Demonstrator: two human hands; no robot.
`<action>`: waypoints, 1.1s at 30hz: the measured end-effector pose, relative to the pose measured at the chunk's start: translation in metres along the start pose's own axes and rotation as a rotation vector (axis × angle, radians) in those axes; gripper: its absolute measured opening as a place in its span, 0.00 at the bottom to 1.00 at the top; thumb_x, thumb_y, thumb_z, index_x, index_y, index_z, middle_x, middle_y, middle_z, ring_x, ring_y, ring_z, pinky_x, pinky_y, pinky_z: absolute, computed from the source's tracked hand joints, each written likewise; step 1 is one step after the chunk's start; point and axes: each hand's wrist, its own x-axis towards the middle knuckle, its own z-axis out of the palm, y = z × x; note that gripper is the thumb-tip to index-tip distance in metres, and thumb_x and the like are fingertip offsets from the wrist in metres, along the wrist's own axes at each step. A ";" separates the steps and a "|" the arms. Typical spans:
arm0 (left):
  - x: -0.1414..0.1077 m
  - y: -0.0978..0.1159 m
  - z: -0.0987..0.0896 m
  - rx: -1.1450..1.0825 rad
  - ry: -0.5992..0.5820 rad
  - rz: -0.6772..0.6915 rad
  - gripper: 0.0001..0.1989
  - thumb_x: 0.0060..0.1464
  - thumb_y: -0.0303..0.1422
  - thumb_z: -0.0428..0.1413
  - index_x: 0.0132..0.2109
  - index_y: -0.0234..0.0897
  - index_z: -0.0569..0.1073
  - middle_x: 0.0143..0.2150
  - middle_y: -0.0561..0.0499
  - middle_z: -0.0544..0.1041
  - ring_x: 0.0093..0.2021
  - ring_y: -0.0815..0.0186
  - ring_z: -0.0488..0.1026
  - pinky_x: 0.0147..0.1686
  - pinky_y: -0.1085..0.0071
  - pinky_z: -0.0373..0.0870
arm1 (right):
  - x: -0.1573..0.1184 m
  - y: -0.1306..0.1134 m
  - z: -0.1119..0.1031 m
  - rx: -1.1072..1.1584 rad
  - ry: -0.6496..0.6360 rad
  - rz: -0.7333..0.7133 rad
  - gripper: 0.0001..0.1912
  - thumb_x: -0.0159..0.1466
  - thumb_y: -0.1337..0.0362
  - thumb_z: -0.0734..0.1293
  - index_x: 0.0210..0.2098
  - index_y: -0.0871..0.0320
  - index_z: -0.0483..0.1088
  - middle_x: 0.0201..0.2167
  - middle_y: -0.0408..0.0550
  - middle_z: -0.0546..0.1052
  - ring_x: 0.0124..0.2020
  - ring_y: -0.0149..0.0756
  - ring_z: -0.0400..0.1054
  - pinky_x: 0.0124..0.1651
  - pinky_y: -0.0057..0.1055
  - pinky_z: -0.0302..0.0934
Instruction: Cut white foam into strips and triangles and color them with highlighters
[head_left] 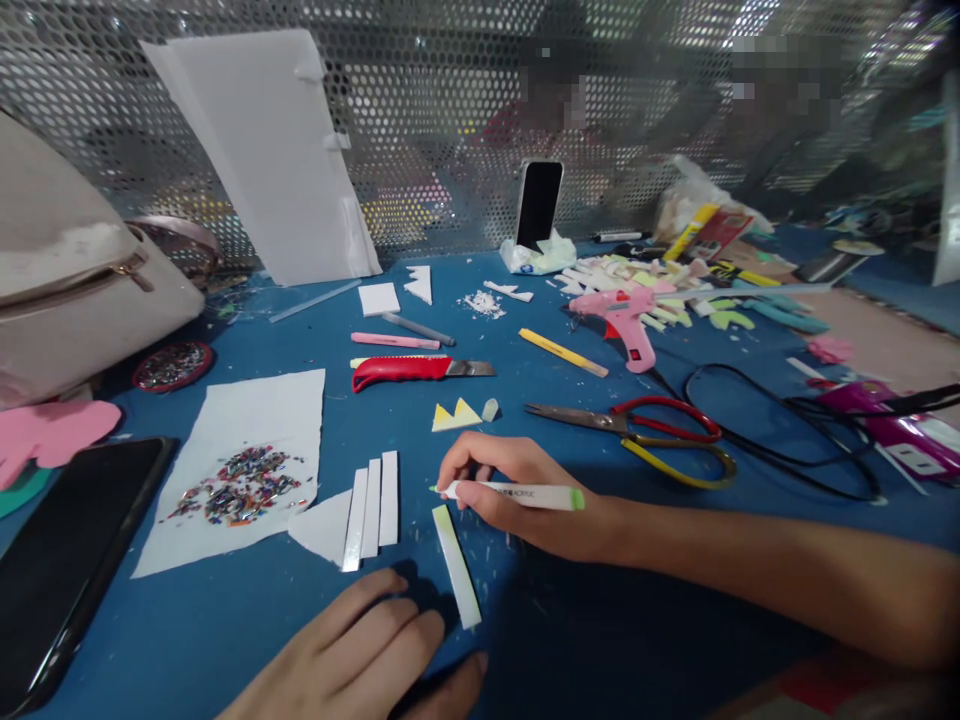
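Note:
My right hand is closed around a white acrylic marker with a light green end. Its green tip points left, just above a narrow white strip whose far end is coloured pale green. Near the front edge of the view, my left hand rests with fingers apart and holds nothing; the strip lies just beyond its fingertips. Several plain white strips lie side by side left of the coloured one. Beyond my right hand are a zigzag piece with yellow peaks and a small translucent cap.
A red utility knife has its blade out. Scissors and a pink glue gun lie to the right, with a black cord. Glittery bits cover a paper sheet on the left, beside a phone. Another phone stands behind.

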 end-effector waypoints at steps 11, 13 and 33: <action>-0.001 -0.001 0.001 -0.026 -0.007 -0.001 0.18 0.73 0.30 0.46 0.51 0.51 0.80 0.44 0.56 0.75 0.46 0.67 0.69 0.71 0.69 0.41 | 0.000 0.001 0.000 0.017 -0.027 -0.024 0.09 0.70 0.62 0.62 0.42 0.61 0.72 0.36 0.45 0.76 0.33 0.29 0.67 0.39 0.26 0.61; 0.000 -0.001 0.002 -0.025 -0.018 -0.014 0.17 0.73 0.32 0.46 0.51 0.53 0.79 0.44 0.56 0.75 0.46 0.68 0.69 0.71 0.70 0.40 | 0.000 0.001 0.000 0.033 -0.037 -0.024 0.10 0.71 0.61 0.62 0.41 0.61 0.72 0.35 0.44 0.75 0.33 0.29 0.67 0.38 0.26 0.61; -0.002 -0.004 -0.002 -0.048 -0.019 -0.091 0.17 0.74 0.35 0.45 0.49 0.44 0.80 0.38 0.54 0.74 0.41 0.64 0.68 0.64 0.66 0.52 | -0.004 0.008 0.000 0.019 0.112 -0.010 0.14 0.73 0.58 0.59 0.41 0.60 0.72 0.31 0.44 0.74 0.30 0.28 0.67 0.34 0.25 0.59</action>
